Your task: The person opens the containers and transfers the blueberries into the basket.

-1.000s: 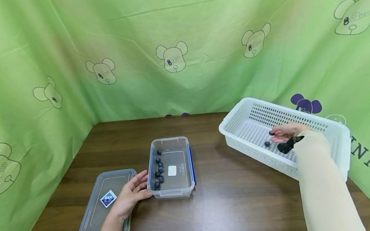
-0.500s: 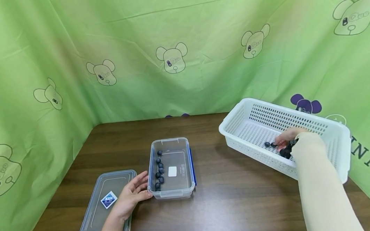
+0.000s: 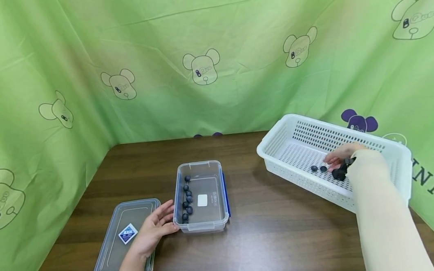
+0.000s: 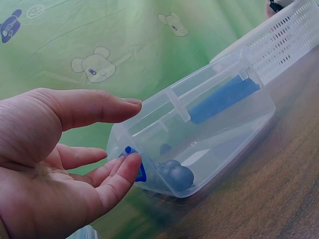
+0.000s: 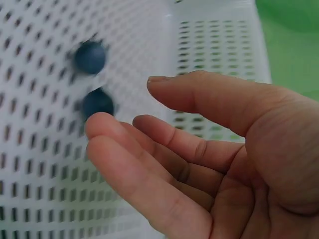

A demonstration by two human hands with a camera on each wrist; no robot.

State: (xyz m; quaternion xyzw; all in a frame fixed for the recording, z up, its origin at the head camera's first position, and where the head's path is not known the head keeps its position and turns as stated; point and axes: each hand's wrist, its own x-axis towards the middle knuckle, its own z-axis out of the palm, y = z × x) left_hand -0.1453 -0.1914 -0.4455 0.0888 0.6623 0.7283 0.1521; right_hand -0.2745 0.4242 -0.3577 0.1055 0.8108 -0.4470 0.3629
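Inside the white perforated basket [image 3: 288, 168], two blueberries lie side by side; the right wrist view shows one blueberry [image 5: 90, 58] above the other [image 5: 98, 104]. My right hand [image 3: 341, 153] hovers just beyond them, thumb and fingers apart and holding nothing. At the near left corner of a clear plastic container [image 3: 206, 179], my left hand [image 3: 153, 227] rests its loosely extended fingers and thumb by the wall. The left wrist view has its fingertips [image 4: 132, 162] at the container's blue clip. Several blueberries [image 3: 189, 198] sit along the container's left side.
A clear lid [image 3: 114, 255] with a blue diamond label lies left of the container, partly under my left forearm. The basket stands angled at the right of the wooden table [image 3: 266, 239], near the green curtain [image 3: 237, 101].
A second ago my right hand pinched a blueberry above the basket floor. It lowered and let go beside the other blueberry, then drew back to the right. The left hand stays in place.
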